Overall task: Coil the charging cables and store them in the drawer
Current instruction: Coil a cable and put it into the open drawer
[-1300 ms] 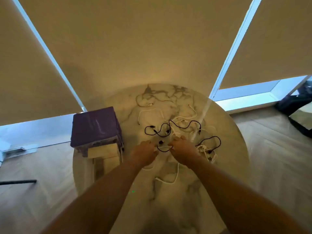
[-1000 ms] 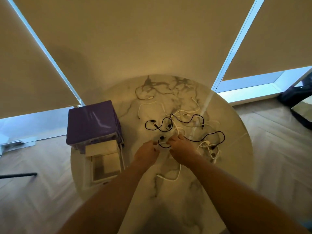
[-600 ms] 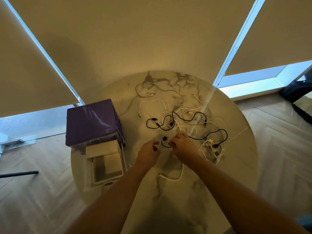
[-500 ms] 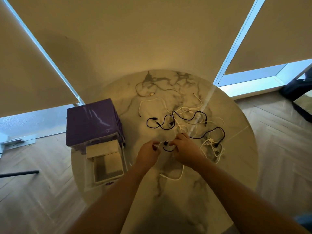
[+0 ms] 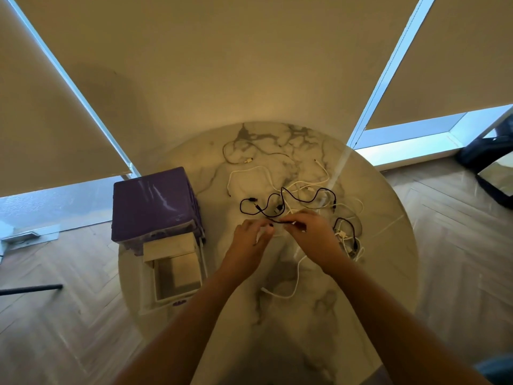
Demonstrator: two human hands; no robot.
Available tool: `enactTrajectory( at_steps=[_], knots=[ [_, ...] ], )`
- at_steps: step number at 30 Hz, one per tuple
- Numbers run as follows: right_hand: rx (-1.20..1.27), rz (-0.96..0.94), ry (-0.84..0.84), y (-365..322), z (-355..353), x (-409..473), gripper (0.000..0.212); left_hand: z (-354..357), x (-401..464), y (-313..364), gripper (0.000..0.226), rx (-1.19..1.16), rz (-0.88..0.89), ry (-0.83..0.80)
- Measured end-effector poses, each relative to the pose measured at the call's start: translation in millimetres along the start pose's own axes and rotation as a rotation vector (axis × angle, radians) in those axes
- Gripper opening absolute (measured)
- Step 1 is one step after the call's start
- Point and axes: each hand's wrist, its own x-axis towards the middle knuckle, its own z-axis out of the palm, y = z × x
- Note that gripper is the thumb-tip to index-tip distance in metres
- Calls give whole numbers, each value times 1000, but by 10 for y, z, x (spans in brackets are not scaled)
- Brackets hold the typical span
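A tangle of black and white charging cables lies on the round marble table (image 5: 319, 323). My left hand (image 5: 249, 237) and my right hand (image 5: 311, 232) pinch a short stretch of a black cable (image 5: 279, 221) taut between them, just above the tabletop. The rest of that black cable (image 5: 302, 197) loops away behind my hands. A white cable (image 5: 295, 284) trails from under my right hand toward me. To the left stands a purple drawer unit (image 5: 152, 201) with its white drawer (image 5: 177, 273) pulled out and open.
More white cables (image 5: 249, 173) sprawl across the far half of the table, and another black and white bundle (image 5: 347, 237) sits right of my right hand. Wooden floor surrounds the table. A dark object (image 5: 488, 154) stands at the far right by the window.
My hands have drawn slightly apart, pulling the black cable straight between them. The loose black loop near my right hand has tightened.
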Motion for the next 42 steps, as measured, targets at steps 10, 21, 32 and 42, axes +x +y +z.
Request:
enactTrajectory(
  at_steps=[10,21,32,42],
  knots=[
    [14,-128,-99,-373,-432,211,21,-376,105,519,37,-294,73,184],
    [385,81,148,-421,-414,252,10,-615,-80,788,29,-539,-55,48],
    [243,90,-95,-485,0,6,26,-802,-155,924,36,-887,-201,-21],
    [51,96,-57,-462,30,-159,34,-881,-193,785,35,-966,-127,4]
  ],
)
